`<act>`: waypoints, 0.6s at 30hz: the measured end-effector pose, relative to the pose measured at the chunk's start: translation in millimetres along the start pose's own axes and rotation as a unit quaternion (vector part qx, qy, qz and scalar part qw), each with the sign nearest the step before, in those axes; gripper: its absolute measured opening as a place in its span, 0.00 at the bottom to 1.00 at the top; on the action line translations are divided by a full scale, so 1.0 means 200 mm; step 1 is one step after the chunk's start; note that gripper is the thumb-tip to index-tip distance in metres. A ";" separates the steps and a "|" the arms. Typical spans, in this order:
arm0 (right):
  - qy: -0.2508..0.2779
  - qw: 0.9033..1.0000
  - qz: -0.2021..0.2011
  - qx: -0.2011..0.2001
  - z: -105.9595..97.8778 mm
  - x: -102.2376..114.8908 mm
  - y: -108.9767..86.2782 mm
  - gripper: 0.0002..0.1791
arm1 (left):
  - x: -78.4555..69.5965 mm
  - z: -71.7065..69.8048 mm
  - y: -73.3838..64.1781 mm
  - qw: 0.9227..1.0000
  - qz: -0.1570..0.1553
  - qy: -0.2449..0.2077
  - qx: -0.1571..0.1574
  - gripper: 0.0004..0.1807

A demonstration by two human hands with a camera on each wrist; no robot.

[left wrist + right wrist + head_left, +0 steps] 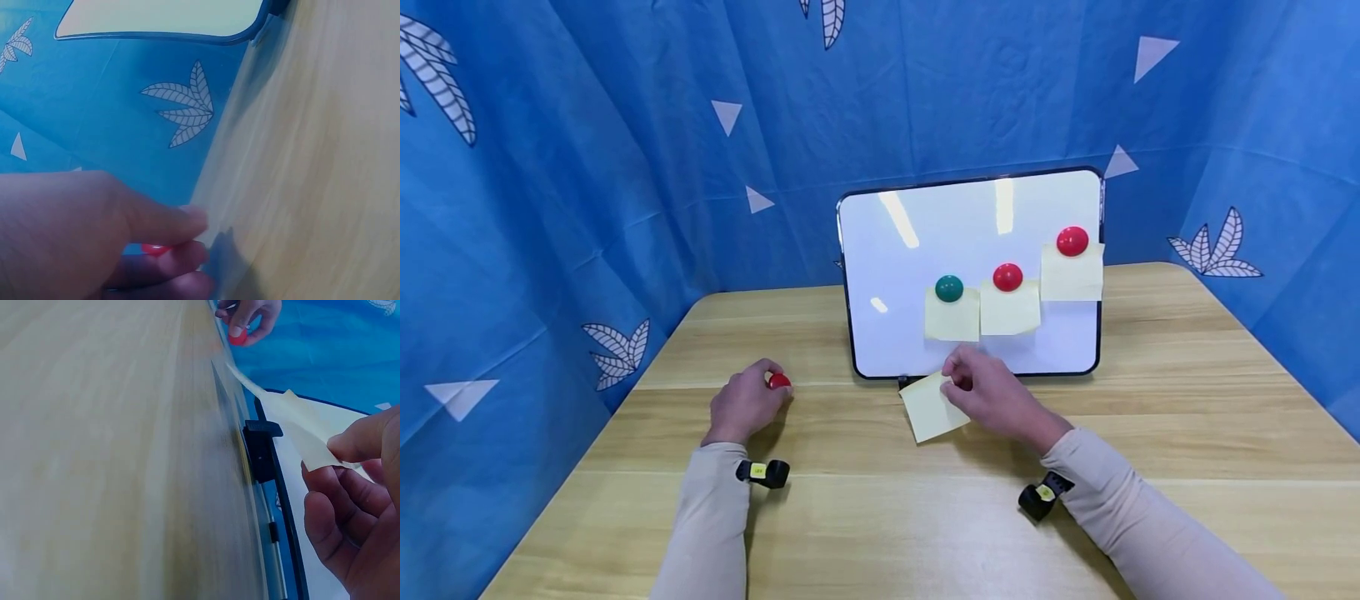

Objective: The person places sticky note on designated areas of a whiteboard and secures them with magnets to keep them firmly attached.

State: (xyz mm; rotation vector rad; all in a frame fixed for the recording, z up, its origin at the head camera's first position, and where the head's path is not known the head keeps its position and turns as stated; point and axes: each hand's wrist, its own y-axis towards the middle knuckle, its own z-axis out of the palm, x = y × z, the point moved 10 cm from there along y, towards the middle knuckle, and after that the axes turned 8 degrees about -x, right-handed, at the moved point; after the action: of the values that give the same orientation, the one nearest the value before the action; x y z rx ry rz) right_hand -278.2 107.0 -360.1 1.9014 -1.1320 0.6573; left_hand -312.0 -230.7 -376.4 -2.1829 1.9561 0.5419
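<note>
My left hand [747, 402] pinches a red round magnet [778, 381] above the left part of the table. In the left wrist view only a sliver of that magnet [156, 249] shows between thumb and fingers. A pale yellow sticky note [931, 408] is pinched at its edge between the thumb and fingers of my right hand [992, 392], in front of the whiteboard's lower edge. The right wrist view shows this note [294, 422] bending away from the fingertips. The whiteboard [891, 275] stands upright, tilted slightly.
On the board, a green magnet [949, 288] and two red magnets, one in the middle [1007, 277] and one at right [1072, 241], each sit at the top of a yellow note. A blue patterned curtain [625, 167] hangs behind the wooden table [880, 517].
</note>
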 end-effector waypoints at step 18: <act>-0.031 0.998 -0.026 -0.037 -0.04 0.02 0.00 0.09 | -0.07 0.02 0.01 0.998 0.033 -0.026 -0.048 0.21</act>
State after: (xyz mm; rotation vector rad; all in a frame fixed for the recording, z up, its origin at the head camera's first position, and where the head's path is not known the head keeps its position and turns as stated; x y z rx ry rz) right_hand -276.5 110.6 -352.4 1.8926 -1.1251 0.5240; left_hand -315.8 -216.7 -373.8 -2.1426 2.0210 0.7091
